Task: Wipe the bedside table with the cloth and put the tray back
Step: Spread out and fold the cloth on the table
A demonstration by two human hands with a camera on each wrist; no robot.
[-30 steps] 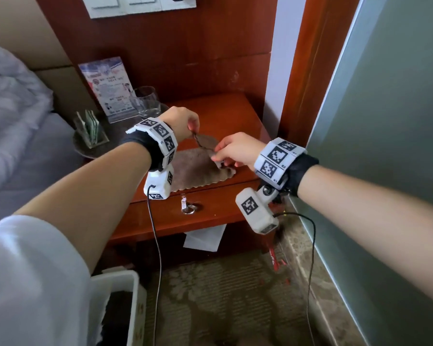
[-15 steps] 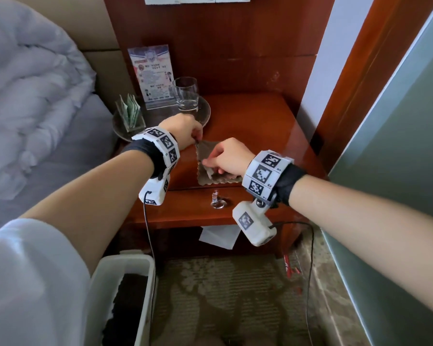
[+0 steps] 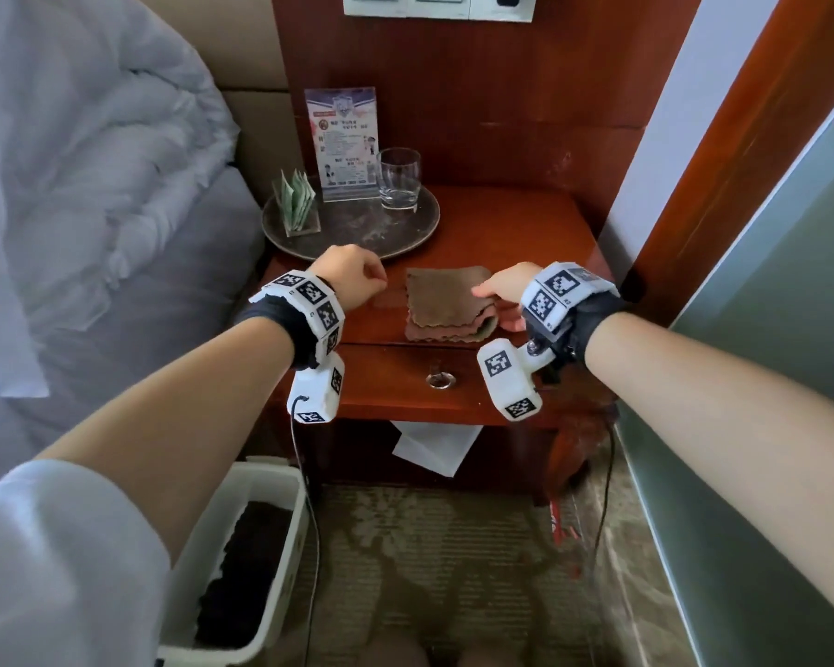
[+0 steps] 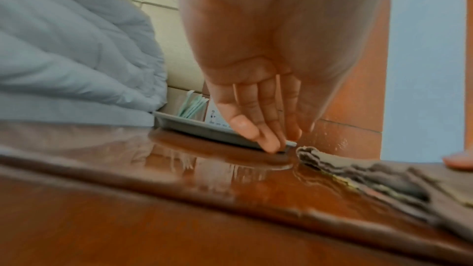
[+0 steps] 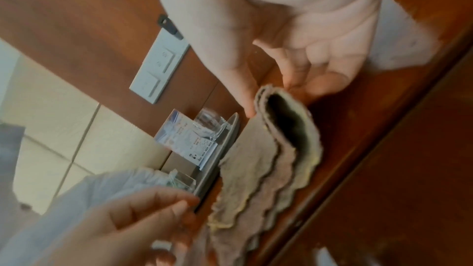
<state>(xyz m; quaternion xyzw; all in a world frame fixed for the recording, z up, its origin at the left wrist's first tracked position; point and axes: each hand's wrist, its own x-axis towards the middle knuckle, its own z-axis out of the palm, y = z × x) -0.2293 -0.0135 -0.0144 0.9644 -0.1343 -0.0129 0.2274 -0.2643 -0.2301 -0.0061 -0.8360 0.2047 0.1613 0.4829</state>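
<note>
A folded brown cloth (image 3: pixel 446 300) (image 5: pixel 256 159) lies near the front edge of the red-brown bedside table (image 3: pixel 516 223). My right hand (image 3: pixel 494 300) (image 5: pixel 281 92) holds its right folded edge, one finger on top and the others beyond the fold. My left hand (image 3: pixel 379 281) (image 4: pixel 266 135) hangs loosely curled and holds nothing; it sits just left of the cloth, its fingertips by the front rim of the round grey tray (image 3: pixel 429 219) (image 4: pixel 199 128). The tray sits at the table's back left with a glass (image 3: pixel 399 178), a printed card (image 3: pixel 343 142) and a sachet holder (image 3: pixel 297 204) on it.
The bed with its duvet (image 3: pixel 92 161) borders the table on the left. A green-grey wall (image 3: pixel 766 281) and a wooden frame close the right side. On the floor are a white bin (image 3: pixel 242 560) and a sheet of paper (image 3: pixel 434 445). The drawer has a ring pull (image 3: pixel 440 380).
The cloth, held spread between both hands a second ago, has been folded over and now lies flat. My left hand has let go of it and moved left.
</note>
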